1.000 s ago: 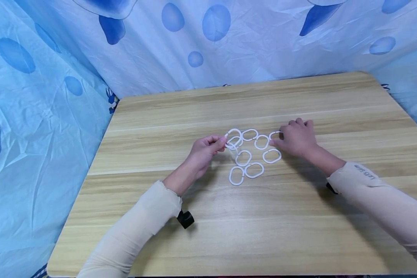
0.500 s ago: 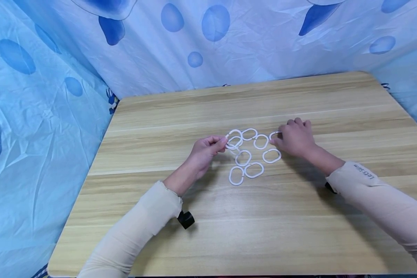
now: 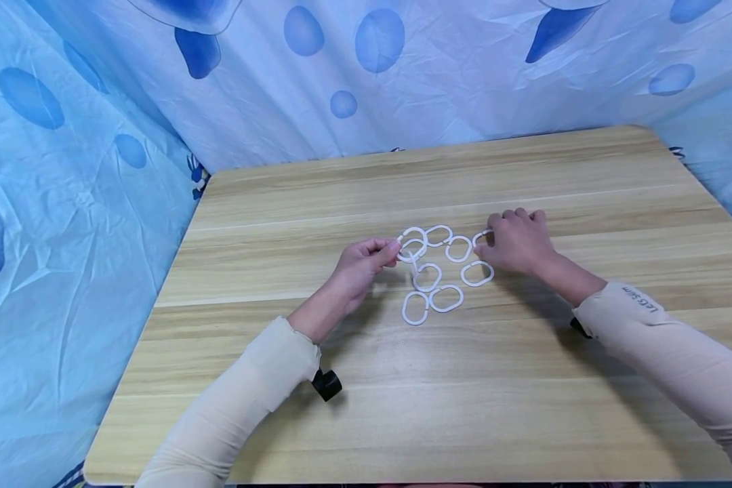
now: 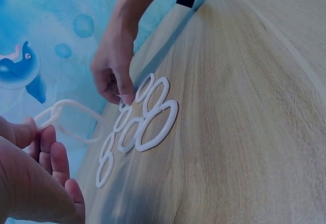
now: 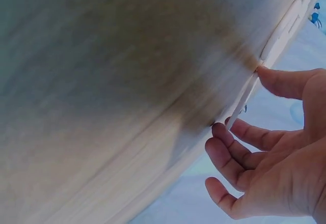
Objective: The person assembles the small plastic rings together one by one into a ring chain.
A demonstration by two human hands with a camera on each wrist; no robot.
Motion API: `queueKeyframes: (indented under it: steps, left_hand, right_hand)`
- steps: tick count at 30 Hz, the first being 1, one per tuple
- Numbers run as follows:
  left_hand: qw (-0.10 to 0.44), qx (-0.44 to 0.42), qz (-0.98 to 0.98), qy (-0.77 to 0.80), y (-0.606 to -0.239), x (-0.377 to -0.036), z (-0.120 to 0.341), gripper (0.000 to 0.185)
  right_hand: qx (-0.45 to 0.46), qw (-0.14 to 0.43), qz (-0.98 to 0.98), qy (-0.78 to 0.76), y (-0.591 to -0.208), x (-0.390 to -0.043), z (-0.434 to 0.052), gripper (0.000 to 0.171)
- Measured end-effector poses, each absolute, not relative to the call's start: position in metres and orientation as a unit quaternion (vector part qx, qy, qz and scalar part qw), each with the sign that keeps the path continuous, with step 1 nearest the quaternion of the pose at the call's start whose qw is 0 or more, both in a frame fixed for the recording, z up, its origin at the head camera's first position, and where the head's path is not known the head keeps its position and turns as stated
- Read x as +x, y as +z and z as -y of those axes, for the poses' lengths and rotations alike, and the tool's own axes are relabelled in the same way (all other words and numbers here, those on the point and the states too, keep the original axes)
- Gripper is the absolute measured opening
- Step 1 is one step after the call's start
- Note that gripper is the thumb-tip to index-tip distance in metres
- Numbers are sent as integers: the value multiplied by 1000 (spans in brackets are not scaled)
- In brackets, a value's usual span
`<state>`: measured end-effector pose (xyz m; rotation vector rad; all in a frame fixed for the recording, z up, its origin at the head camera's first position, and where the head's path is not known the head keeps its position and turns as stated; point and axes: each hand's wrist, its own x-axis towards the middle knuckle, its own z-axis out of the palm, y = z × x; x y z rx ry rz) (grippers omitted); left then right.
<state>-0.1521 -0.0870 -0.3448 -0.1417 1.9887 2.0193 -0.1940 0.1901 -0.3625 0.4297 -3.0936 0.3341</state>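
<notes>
My left hand (image 3: 366, 261) pinches a white plastic curtain ring (image 4: 47, 113) between thumb and fingers, raised over the table. A second curtain ring (image 4: 83, 105) is linked through it and hangs down. To the right, my right hand (image 3: 518, 242) is low at the tabletop, its thumb and fingertips at opposite ends of another curtain ring (image 5: 241, 102). Much of that ring is hidden by the hand in the head view. Several more oval rings lie flat between the hands, including one (image 3: 493, 274) just in front of the right hand and one (image 3: 428, 308) nearer me.
The wood-grain table (image 3: 366, 420) stretches out around the rings. Behind it hangs a blue-and-white patterned curtain (image 3: 439, 88), which also covers the left side. A black wrist camera (image 3: 327, 385) sticks out below the left sleeve (image 3: 250, 393).
The ring hanging from my left hand swings slightly. Both hands stay nearly in place, with the right hand shifting a touch to the left.
</notes>
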Motion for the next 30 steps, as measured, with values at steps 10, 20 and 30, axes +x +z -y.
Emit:
queueKeyframes:
  steps: [10, 20, 30]
  left_hand:
    - [152, -48, -696, 701, -345, -153, 86, 30]
    - [158, -54, -695, 699, -344, -154, 85, 27]
    - [153, -49, -697, 699, -344, -154, 84, 30]
  right_hand:
    - [175, 119, 973, 91, -368, -196, -193, 46]
    - [211, 181, 945, 173, -351, -194, -194, 43]
    - [264, 210, 914, 227, -338, -187, -185, 41]
